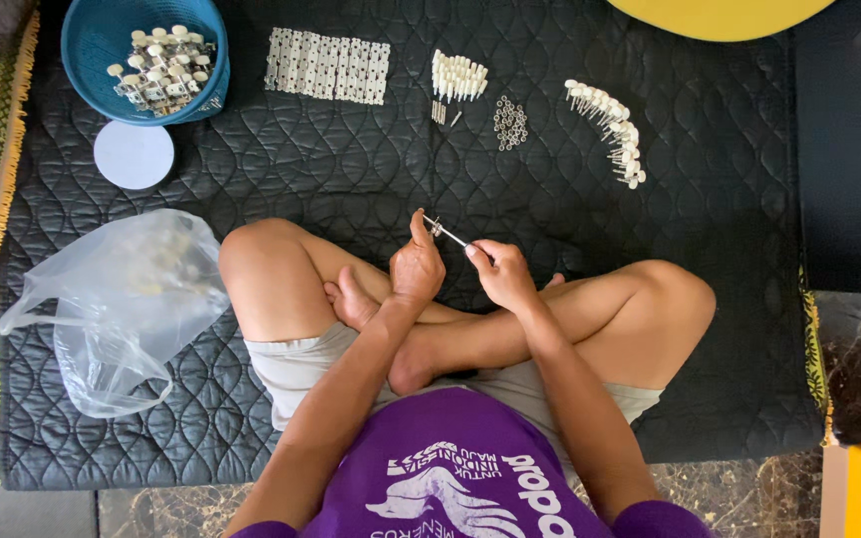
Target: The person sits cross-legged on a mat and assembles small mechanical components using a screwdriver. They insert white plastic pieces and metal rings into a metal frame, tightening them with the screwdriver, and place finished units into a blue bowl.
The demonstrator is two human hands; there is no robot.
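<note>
Assembly step under way: left hand pinching small metal part, right hand gripping thin screwdriver; next, probably steady turning, tip seated.

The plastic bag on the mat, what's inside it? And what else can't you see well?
- Clear plastic bag, head view: contents blurred by crinkled film.
- Small metal part at the left hand: too small to identify.
- Thin tool in the right hand: handle hidden by fingers.
- Yellow round object: cut off by top edge.
</note>
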